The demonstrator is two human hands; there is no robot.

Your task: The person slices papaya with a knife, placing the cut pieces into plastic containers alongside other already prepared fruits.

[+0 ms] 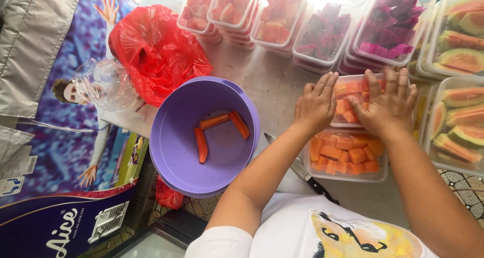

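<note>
A: What carries all this?

B: A pale grey stone-look tabletop [275, 86]; along its left edge lies a big printed poster sheet in purple and blue [55, 152], which is the largest thing in view.

A: And after that?

B: A round lilac plastic basin [171, 152], with three long orange papaya strips [218, 129] lying on its bottom; behind it, a crumpled red plastic bag [156, 51], and beside that a wad of clear plastic film [103, 84].

A: The far side?

B: Rows of clear plastic boxes; stacks with pinkish-red fruit pieces [234, 8], others with magenta dragon fruit chunks [390, 23], and at the right, boxes of green-rinded papaya wedges [461, 117].

A: Where are the hands?

B: Both rest over a small clear plastic box of orange papaya cubes [348, 107], which stands right of the basin, near the middle of the tabletop; the left hand [315, 107] lies flat on its left edge, fingers stretched out; the right hand [385, 104] presses down on its top, fingers spread; neither one is curled around anything.

A: Anything nearer the person?

B: A second clear box of papaya cubes [347, 157], touching the first on its near side; under the left forearm, a knife with a black handle [307, 177], its blade partly hidden.
</note>
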